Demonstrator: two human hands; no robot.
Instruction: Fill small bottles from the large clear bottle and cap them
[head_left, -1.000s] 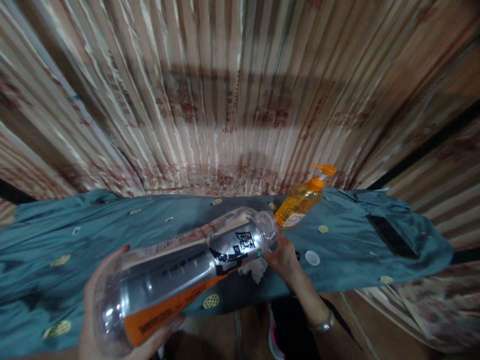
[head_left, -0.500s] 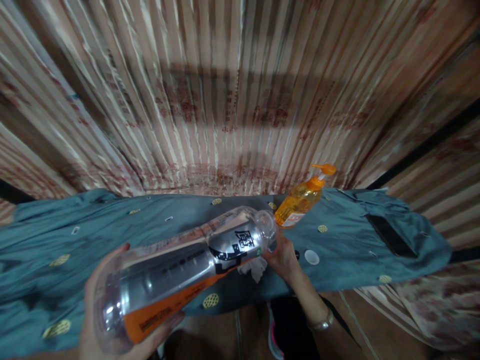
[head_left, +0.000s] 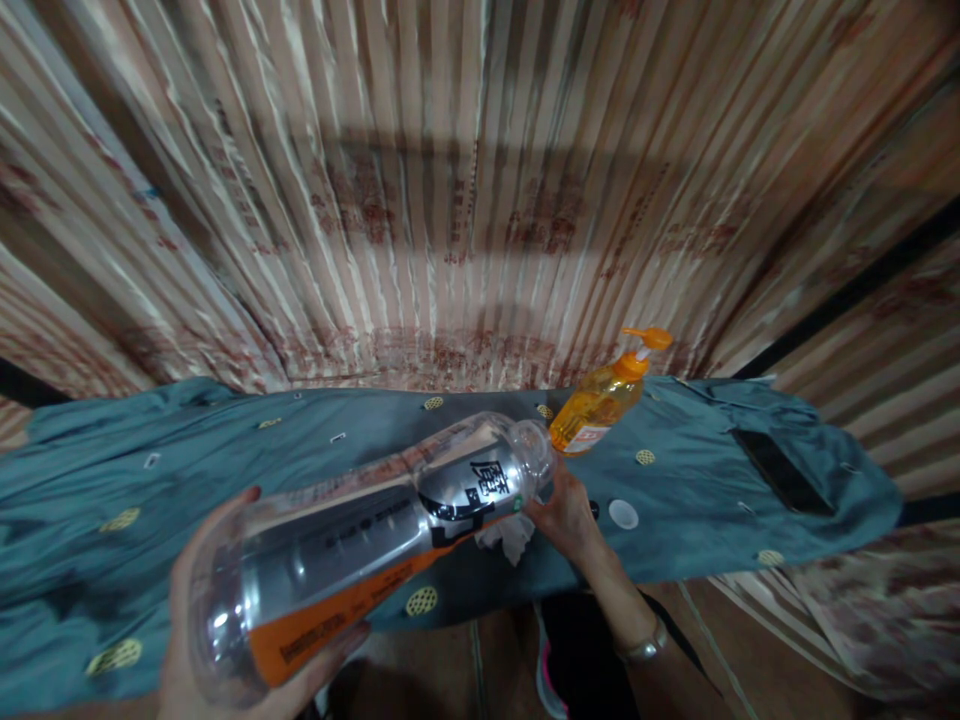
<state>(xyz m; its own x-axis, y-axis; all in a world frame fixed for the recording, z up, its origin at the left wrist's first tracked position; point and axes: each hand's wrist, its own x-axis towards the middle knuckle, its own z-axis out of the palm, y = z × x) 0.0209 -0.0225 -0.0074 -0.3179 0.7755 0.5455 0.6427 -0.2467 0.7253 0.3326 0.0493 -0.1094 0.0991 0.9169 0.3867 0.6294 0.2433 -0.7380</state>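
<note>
A large clear plastic bottle [head_left: 375,545] with a silver and orange label lies tilted across the view, its neck to the right. My left hand [head_left: 225,620] is wrapped round its base. At the neck, the fingers of my right hand [head_left: 566,515] are closed on the bottle, partly hidden by it. Just behind the neck stands an orange pump bottle [head_left: 600,405] with yellow-orange liquid. Crumpled white tissue [head_left: 510,538] shows below the neck, and a round white cap [head_left: 623,514] lies right of my right hand, beside a small black object.
A green-blue cloth [head_left: 690,500] with yellow patterns covers the narrow table. On its right part lies a dark flat object [head_left: 782,472]. A striped curtain [head_left: 465,200] hangs behind, and dark poles run down at both sides.
</note>
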